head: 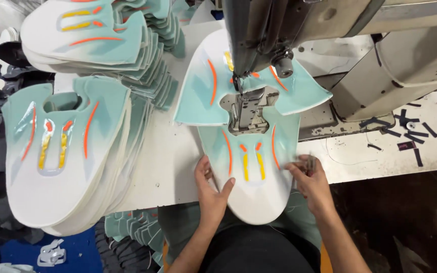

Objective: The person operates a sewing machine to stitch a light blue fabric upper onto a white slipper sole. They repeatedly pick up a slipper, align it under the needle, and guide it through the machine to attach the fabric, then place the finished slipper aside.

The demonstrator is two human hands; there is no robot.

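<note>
At the worktop's (168, 167) front edge, a thin, light, flexible shoe upper (251, 146) was held flat under the sewing machine's presser foot (246, 108); the left hand (213, 189) was spread on its left edge, the right hand's (309, 179) fingers pinched its right edge, seemingly the best holds.

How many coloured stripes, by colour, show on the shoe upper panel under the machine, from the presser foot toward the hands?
On the shoe upper panel, held by the left hand and right hand:
Orange long stripes: 2
Orange short marks: 2
Yellow stripes: 2
Total: 6

Two bare forearms without sleeves, no gloves or rings, above a dark garment (259, 253) at the waist
</note>
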